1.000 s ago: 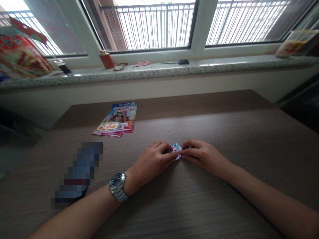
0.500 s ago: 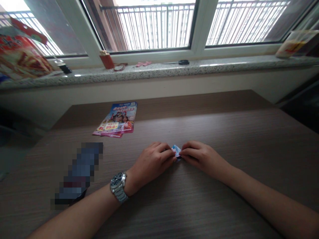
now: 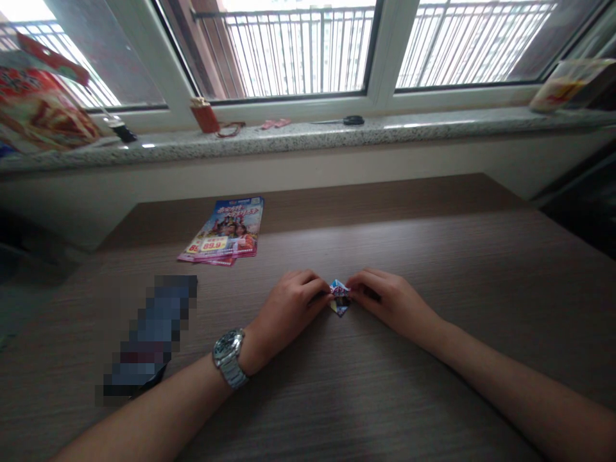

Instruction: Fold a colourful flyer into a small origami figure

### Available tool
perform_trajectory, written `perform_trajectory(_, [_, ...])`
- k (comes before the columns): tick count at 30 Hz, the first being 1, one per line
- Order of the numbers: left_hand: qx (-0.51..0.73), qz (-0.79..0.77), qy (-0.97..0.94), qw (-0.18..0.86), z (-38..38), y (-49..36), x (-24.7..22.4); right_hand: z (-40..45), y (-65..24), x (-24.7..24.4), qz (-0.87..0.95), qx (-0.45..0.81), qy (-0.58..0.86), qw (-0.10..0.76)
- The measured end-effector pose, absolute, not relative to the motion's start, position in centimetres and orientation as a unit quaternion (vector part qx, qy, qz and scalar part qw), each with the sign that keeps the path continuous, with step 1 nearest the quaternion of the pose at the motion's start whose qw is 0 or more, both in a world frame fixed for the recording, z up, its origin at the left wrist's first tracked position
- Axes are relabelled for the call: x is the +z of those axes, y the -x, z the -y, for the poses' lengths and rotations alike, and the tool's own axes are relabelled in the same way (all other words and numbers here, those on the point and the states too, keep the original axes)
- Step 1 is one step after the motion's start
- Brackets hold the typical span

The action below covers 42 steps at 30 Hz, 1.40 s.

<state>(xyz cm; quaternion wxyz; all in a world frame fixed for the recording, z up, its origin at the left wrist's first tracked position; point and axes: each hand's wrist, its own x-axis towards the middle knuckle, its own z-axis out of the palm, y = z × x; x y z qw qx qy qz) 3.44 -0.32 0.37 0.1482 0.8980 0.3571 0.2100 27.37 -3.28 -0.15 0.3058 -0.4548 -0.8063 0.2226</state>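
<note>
A small folded piece of printed paper (image 3: 340, 300), blue, white and dark, lies on the brown table between my two hands. It shows a diamond-like outline with a point toward me. My left hand (image 3: 299, 301), with a metal watch (image 3: 229, 354) on its wrist, pinches the paper's left corner between thumb and fingers. From the other side my right hand (image 3: 382, 295) has its thumb and fingers closed on the right corner. The fingertips hide both corners.
A stack of colourful flyers (image 3: 228, 231) lies at the back left of the table (image 3: 433, 244). Nearer, left of my forearm, is a pixelated dark object (image 3: 151, 337). Scissors (image 3: 353, 120), a red lighter-like item (image 3: 205, 117) and a food package (image 3: 43, 102) are on the windowsill.
More of the paper's near half now shows, and its outline has become a diamond. My fingertips have shifted slightly outward to its side corners.
</note>
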Motion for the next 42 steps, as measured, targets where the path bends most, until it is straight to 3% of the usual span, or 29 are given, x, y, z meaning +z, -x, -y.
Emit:
perform_trajectory(18, [0.252, -0.397, -0.849, 0.242, 0.0, -3.9, 0.3, 2.7, -27.4, -1.0, 0.815, 0.198, 0.448, 0.309])
perform_trajectory(42, [0.216, -0.381, -0.890, 0.125, 0.3, -3.9, 0.0, 3.0, -27.1, -0.9, 0.831, 0.176, 0.442, 0.287])
